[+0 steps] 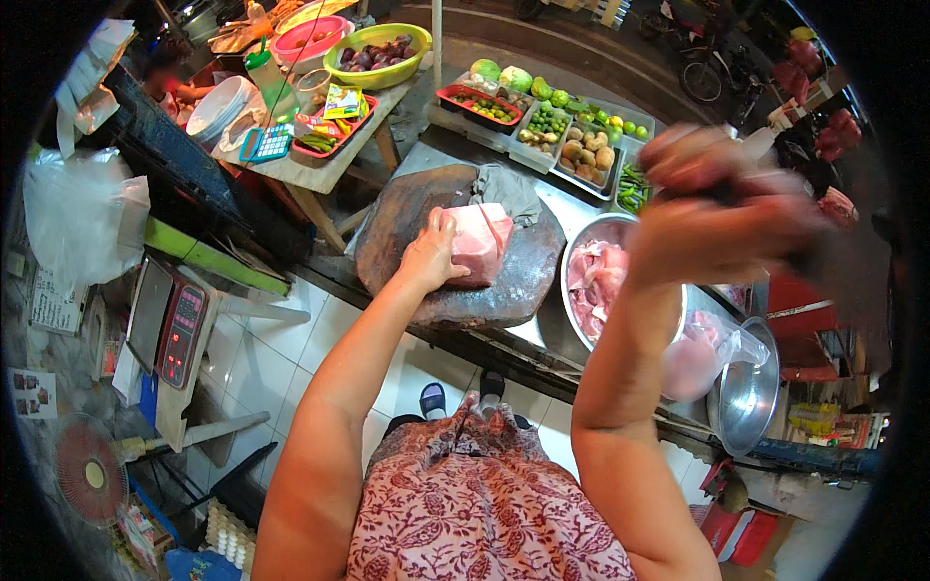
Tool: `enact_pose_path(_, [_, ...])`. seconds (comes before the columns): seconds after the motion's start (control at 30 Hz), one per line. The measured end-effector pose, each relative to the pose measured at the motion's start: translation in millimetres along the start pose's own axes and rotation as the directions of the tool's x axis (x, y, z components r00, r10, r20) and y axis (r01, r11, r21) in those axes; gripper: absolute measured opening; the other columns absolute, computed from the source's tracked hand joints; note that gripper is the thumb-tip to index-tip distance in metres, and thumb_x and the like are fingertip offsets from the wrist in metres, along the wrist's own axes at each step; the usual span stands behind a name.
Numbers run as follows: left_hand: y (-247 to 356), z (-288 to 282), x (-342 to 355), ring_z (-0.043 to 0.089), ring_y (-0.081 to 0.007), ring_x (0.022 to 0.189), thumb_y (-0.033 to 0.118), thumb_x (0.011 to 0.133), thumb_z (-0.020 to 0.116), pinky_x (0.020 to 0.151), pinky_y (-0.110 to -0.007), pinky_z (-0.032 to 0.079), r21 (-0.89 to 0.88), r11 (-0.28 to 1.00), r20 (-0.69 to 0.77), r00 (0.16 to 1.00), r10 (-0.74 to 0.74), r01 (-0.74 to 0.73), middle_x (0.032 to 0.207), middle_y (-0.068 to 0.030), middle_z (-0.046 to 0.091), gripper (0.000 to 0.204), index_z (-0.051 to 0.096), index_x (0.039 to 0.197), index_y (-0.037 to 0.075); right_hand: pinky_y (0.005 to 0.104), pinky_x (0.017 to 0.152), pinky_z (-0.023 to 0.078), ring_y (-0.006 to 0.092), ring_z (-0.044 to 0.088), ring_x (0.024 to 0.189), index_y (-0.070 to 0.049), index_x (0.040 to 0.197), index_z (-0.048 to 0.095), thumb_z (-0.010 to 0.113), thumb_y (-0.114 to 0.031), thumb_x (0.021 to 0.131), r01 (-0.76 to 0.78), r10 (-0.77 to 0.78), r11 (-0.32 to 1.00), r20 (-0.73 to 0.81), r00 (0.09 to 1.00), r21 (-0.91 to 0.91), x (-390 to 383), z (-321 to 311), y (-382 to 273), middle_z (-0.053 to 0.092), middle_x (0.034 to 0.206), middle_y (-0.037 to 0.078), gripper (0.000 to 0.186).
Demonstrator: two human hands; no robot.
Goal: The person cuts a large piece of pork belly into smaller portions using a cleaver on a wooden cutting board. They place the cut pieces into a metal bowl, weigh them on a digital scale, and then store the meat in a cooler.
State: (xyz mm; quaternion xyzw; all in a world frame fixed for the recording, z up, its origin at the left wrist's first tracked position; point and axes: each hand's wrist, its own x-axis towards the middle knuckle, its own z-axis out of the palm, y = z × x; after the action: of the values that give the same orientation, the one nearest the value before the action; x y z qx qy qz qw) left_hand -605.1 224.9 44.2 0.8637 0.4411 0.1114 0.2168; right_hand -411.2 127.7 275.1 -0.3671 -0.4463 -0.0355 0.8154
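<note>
My left hand [432, 254] grips the left side of a thick block of raw pork [479, 242], its fingers over the top edge. A cut line shows across the pork's pale upper face. The meat rests on a round, worn wooden chopping block [407, 228], beside a crumpled grey cloth [508, 194]. Raised at the upper right, my right hand [712, 228] is smeared by motion, with its fingers wrapped round a handle. A broad, dark, blurred blade, seemingly a cleaver [862, 276], extends from it.
Right of the block stands a metal bowl of raw meat pieces [593, 281], near another metal bowl [751, 397]. Vegetable trays [581, 155] line the far side. A side table [320, 169] holds basins and a calculator. On the left are a digital scale [182, 334] and a fan [92, 472].
</note>
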Motion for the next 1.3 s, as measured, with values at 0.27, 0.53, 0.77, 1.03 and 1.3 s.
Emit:
enact_pose_path(0.27, [1, 7, -6, 0.056, -0.0436, 0.111, 0.026, 0.058, 0.090, 0.092, -0.048, 0.051, 0.009, 1.000, -0.035, 0.999, 0.017, -0.017, 0.138, -0.0220, 0.031, 0.089, 0.037, 0.126, 0.004, 0.0532, 0.075, 0.050, 0.0505, 0.063, 0.085, 0.008, 0.088, 0.061, 0.066, -0.028, 0.087, -0.254, 0.938, 0.282, 0.210, 0.276, -0.925, -231, -118, 135, 0.063, 0.084, 0.035, 0.036])
enact_pose_path(0.53, [9, 5, -6, 0.056, -0.0434, 0.109, 0.025, 0.057, 0.090, 0.088, -0.050, 0.052, 0.029, 0.999, -0.050, 0.998, -0.042, 0.043, 0.134, -0.0196, 0.035, 0.086, 0.039, 0.123, 0.005, 0.0534, 0.072, 0.049, 0.0486, 0.063, 0.080, 0.005, 0.091, 0.060, 0.064, -0.031, 0.088, -0.245, 0.885, 0.311, 0.185, 0.428, -0.918, -223, -99, 91, 0.064, 0.079, 0.031, 0.036])
enact_pose_path(0.77, [11, 0, -5, 0.057, -0.0426, 0.109, 0.027, 0.059, 0.089, 0.088, -0.049, 0.051, 0.025, 0.999, -0.036, 0.998, -0.047, 0.048, 0.135, -0.0174, 0.036, 0.088, 0.038, 0.128, 0.006, 0.0424, 0.061, 0.047, 0.0353, 0.062, 0.068, 0.003, 0.094, 0.058, 0.062, -0.025, 0.092, -0.227, 0.292, 0.926, 0.189, 0.938, -0.303, -31, -16, 7, 0.061, 0.075, 0.021, 0.028])
enact_pose_path(1.03, [9, -1, -7, 0.057, -0.0432, 0.109, 0.027, 0.058, 0.089, 0.088, -0.049, 0.052, -0.001, 0.999, -0.053, 0.998, -0.039, 0.039, 0.136, -0.0176, 0.036, 0.089, 0.038, 0.128, 0.006, 0.0517, 0.073, 0.048, 0.0477, 0.062, 0.080, 0.006, 0.096, 0.058, 0.061, -0.027, 0.089, -0.077, 0.103, 0.984, 0.159, 0.982, -0.163, -41, -2, 17, 0.063, 0.084, 0.030, 0.035])
enact_pose_path(1.3, [7, -2, -3, 0.057, -0.0411, 0.110, 0.029, 0.059, 0.089, 0.088, -0.048, 0.052, 0.017, 0.999, 0.017, 0.999, -0.041, 0.041, 0.139, -0.0180, 0.035, 0.087, 0.039, 0.126, 0.006, 0.0545, 0.074, 0.050, 0.0513, 0.062, 0.085, 0.010, 0.093, 0.058, 0.063, -0.029, 0.089, -0.171, 0.878, 0.383, 0.300, 0.374, -0.908, -230, -122, 127, 0.062, 0.083, 0.037, 0.039])
